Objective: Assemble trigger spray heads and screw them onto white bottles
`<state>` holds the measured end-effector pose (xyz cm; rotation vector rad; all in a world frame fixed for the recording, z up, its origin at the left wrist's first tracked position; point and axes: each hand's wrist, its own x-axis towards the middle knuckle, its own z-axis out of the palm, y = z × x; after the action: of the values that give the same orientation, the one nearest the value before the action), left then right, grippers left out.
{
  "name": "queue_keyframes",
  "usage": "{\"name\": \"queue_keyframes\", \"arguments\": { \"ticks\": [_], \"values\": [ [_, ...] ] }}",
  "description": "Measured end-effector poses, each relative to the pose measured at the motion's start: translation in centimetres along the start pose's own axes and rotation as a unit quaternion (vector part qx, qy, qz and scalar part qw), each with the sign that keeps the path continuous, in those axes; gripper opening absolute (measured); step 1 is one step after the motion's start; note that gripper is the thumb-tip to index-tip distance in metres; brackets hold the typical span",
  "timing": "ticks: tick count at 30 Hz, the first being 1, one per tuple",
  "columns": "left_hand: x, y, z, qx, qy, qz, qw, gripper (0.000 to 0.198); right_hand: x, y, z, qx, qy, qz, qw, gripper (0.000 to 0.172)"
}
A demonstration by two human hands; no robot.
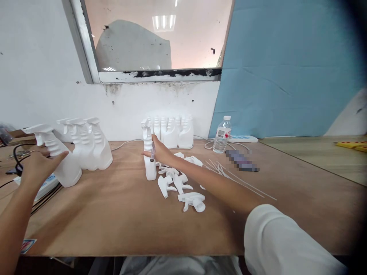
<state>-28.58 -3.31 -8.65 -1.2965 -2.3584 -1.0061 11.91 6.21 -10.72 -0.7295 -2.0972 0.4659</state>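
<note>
well to the left of the water bottle (pixel 223 134), a single spray bottle (pixel 149 170) is kept upright on the table (pixel 114 221) by the right hand (pixel 159 152), which is curled around its shoulder. a thin dark stick (pixel 152 152) (a pen, perhaps) is pinched between the same fingers. the hold seems meant to steady the bottle rather than lift it. far left of the water bottle, the left hand (pixel 38 166) is held unclenched, its fingertips laid against the neck of an end bottle (pixel 67 170), which stands before a cluster of capped bottles (pixel 91 149). just left of the water bottle, a row of bottles (pixel 174 131) is lined along the wall. loose trigger heads (pixel 183 187) are heaped below and left of it, crowding the right forearm, and thin tubes (pixel 241 182) are strewn below it.
</note>
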Motion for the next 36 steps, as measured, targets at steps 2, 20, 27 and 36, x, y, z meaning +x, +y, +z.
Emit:
{"name": "queue_keyframes", "arguments": {
  "ticks": [2,20,27,36],
  "values": [
    [-0.3,-0.2,0.2,0.073,-0.021,-0.03,0.997,0.046,0.2,0.4,0.2,0.007,0.001,-0.01,1.0,0.059],
    [-7.8,15.5,6.3,-0.082,-0.133,0.222,0.963,0.047,3.3,0.5,3.5,0.043,-0.014,-0.014,0.999,0.071],
    [-8.1,14.8,7.7,-0.14,-0.124,0.21,0.96,0.047,3.6,-0.2,4.6,0.052,0.009,-0.039,0.998,0.063],
    [-3.1,10.6,4.0,-0.114,0.152,0.172,0.967,0.032,3.3,-0.3,4.6,0.028,0.002,-0.017,0.999,0.06]
  ]
}}
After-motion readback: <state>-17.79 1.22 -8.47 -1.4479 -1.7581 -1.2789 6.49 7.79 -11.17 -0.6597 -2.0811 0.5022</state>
